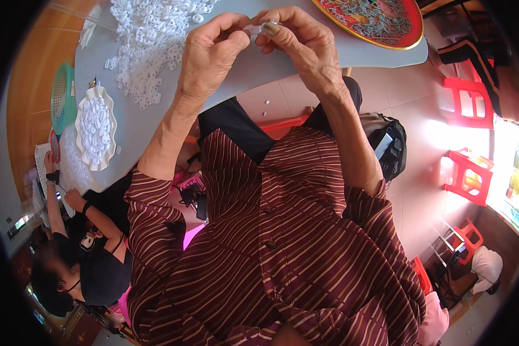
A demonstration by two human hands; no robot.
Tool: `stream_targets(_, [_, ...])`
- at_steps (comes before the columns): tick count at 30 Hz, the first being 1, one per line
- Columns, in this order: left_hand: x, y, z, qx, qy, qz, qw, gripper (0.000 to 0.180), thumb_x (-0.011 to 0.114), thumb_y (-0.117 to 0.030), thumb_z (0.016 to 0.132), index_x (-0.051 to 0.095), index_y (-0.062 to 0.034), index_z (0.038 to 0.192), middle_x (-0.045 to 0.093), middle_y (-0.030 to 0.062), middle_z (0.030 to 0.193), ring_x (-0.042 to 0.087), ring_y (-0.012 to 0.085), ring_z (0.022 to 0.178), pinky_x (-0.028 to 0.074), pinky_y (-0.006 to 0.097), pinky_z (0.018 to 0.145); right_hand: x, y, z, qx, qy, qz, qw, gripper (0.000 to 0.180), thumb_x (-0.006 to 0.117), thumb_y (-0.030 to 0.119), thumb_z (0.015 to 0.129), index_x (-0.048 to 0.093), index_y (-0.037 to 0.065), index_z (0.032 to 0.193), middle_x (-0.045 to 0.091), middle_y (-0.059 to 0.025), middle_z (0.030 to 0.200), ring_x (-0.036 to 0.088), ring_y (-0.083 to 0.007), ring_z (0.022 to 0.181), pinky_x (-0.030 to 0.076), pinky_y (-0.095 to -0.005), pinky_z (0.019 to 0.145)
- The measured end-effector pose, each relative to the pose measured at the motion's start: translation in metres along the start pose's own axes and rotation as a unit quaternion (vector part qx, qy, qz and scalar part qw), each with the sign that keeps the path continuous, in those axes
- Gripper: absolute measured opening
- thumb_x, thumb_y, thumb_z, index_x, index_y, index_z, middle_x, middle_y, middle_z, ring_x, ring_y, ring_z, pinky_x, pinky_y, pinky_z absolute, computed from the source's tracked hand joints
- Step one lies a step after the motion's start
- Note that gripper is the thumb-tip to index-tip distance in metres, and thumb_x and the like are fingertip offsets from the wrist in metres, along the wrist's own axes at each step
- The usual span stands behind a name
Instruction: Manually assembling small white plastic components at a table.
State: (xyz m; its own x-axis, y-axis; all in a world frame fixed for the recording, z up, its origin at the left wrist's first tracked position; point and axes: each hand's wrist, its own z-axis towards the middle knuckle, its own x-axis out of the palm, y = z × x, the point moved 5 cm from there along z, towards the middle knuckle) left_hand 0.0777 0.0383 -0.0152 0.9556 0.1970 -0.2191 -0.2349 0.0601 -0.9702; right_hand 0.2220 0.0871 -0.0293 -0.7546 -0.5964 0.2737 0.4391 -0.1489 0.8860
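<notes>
White plastic, a small clear-white piece (254, 29), sits pinched between the fingertips of both hands, held over the edge of the grey table (254, 72). On one side the left hand (210, 55) closes thumb and forefinger on its near end; on the other, the right hand (297, 43) clamps the opposite end, a thumbnail showing just above the pinch. What shape the piece has is too small to tell. Beyond the pinch and toward the left hand's side, a loose heap of white plastic rings (150, 40) spreads over the tabletop, close to the left knuckles but not touching them. Farther out on that same side lies a scalloped white dish (96, 127) filled with more white pieces, and past it a green basket (62, 98) stands on edge at the table's rim. Beyond the right hand, well apart from the pinch, a red tray with a gold rim (380, 20) carries a pile of small grey metal parts. Below the pinch come both forearms and a maroon striped shirt (282, 242). Off past the dish, another person's hands (69, 196) work at the table.
</notes>
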Motion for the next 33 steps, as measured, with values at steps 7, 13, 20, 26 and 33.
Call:
stream_targets(7, [0.011, -0.004, -0.002, 0.074, -0.011, -0.092, 0.993, 0.017, 0.058, -0.011, 0.088, 0.063, -0.0022, 0.102, 0.061, -0.0014, 0.081, 0.053, 0.0047, 0.073, 0.045, 0.019, 0.067, -0.004, 0.001, -0.001, -0.008, -0.035, 0.011, 0.999, 0.017, 0.062, 0.013, 0.089, 0.063, 0.000, 0.099, 0.065, -0.0034, 0.082, 0.060, -0.0082, 0.073, 0.051, -0.0218, 0.067])
stream_targets(13, [0.001, 0.006, 0.004, 0.055, -0.014, -0.162, 0.985, 0.023, 0.057, -0.011, 0.090, 0.060, 0.0006, 0.110, 0.062, 0.0045, 0.094, 0.057, 0.0126, 0.087, 0.045, 0.026, 0.083, -0.003, 0.004, -0.004, -0.010, -0.058, -0.003, 0.998, 0.017, 0.066, 0.012, 0.085, 0.065, 0.000, 0.098, 0.065, -0.0025, 0.079, 0.058, -0.0067, 0.071, 0.050, -0.0202, 0.065])
stream_targets(20, [0.000, 0.001, 0.015, 0.042, 0.017, -0.182, 0.982, 0.018, 0.056, -0.009, 0.090, 0.061, 0.0003, 0.105, 0.061, 0.0042, 0.093, 0.056, 0.0123, 0.086, 0.045, 0.029, 0.083, -0.001, 0.001, -0.002, 0.014, -0.060, 0.020, 0.998, 0.024, 0.066, 0.009, 0.085, 0.057, 0.000, 0.105, 0.063, -0.0039, 0.082, 0.059, -0.0079, 0.070, 0.051, -0.0212, 0.065])
stream_targets(26, [-0.001, -0.003, 0.021, 0.026, 0.024, -0.153, 0.988, 0.018, 0.056, -0.009, 0.089, 0.061, 0.0001, 0.103, 0.060, 0.0029, 0.092, 0.054, 0.0103, 0.084, 0.043, 0.025, 0.081, -0.001, 0.003, -0.002, 0.026, -0.052, 0.003, 0.998, 0.026, 0.066, 0.007, 0.085, 0.055, 0.000, 0.107, 0.063, -0.0045, 0.081, 0.059, -0.0084, 0.070, 0.050, -0.0214, 0.065])
stream_targets(33, [-0.006, 0.002, 0.027, 0.016, 0.062, -0.130, 0.989, 0.019, 0.061, -0.014, 0.088, 0.062, -0.0017, 0.103, 0.060, -0.0017, 0.090, 0.051, 0.0042, 0.080, 0.038, 0.019, 0.070, -0.001, 0.003, -0.002, 0.025, -0.056, -0.017, 0.998, 0.026, 0.066, 0.007, 0.084, 0.055, 0.000, 0.106, 0.062, -0.0046, 0.081, 0.059, -0.0079, 0.071, 0.050, -0.0215, 0.065])
